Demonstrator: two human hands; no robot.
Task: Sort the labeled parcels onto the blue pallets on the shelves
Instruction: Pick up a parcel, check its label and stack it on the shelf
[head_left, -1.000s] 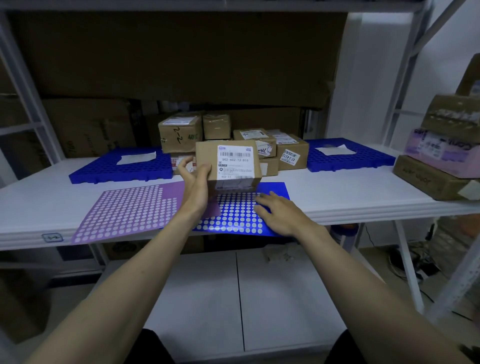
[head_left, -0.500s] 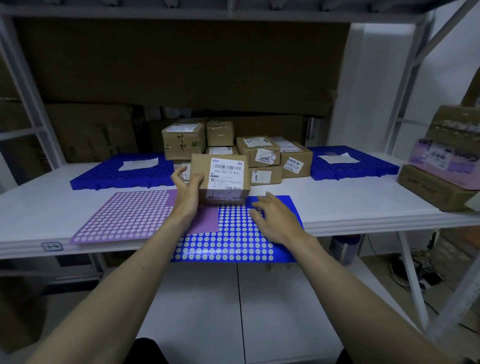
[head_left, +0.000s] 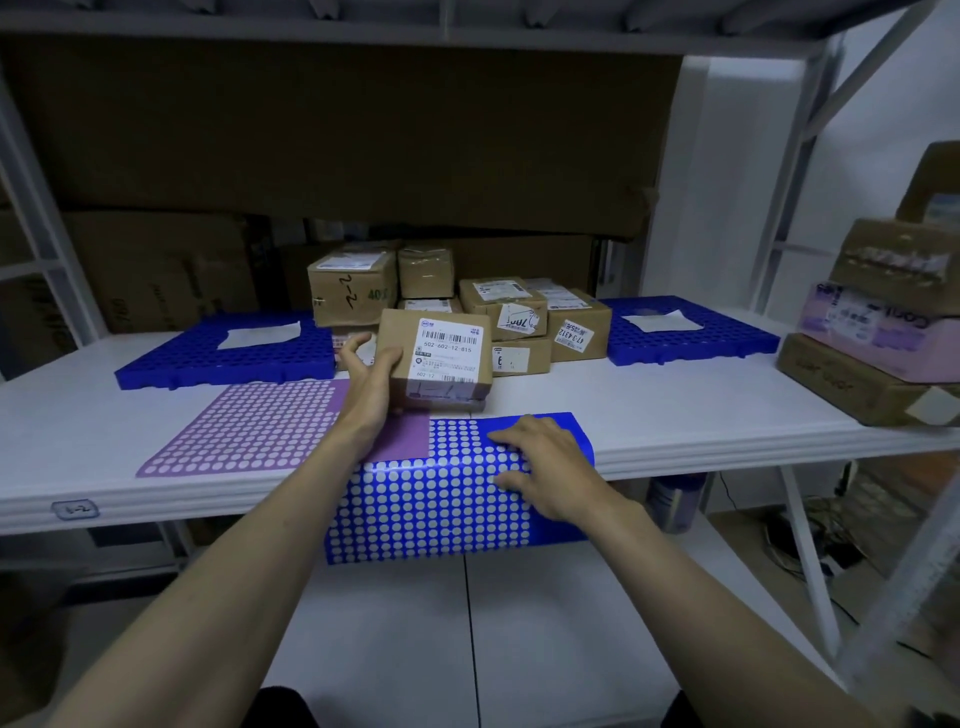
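Step in hand: reading the label of one picked parcel before choosing its pallet, by my judgement.
Left hand (head_left: 371, 382): grips the held parcel (head_left: 436, 358) by its left side, thumb on the front face, other fingers round the far edge.
Held parcel: small brown carton, tipped so its white shipping label (head_left: 448, 352) faces the camera; printed number reads 502-602-12-815. Its lower edge is at or just above the shelf (head_left: 675, 415); contact cannot be told.
Right hand (head_left: 540, 470): fingers spread flat, pressing on the blue dotted sheet (head_left: 431, 499), holding nothing.
Blue dotted sheet: droops over the front edge of the shelf; a purple dotted sheet (head_left: 249, 428) lies beside it to the left.
Parcel pile (head_left: 488, 312): unsorted brown cartons stacked at the back, just behind the held parcel.
Left blue pallet (head_left: 234, 358): bears only a white paper slip.
Right blue pallet (head_left: 691, 335): likewise only a white slip.
Progress: both pallets carry no parcels; sorting looks barely begun.
Next move calls for: matching the label number to a pallet's slip, then carrying the carton sideways and setting it flat on that pallet, clear of the pile.
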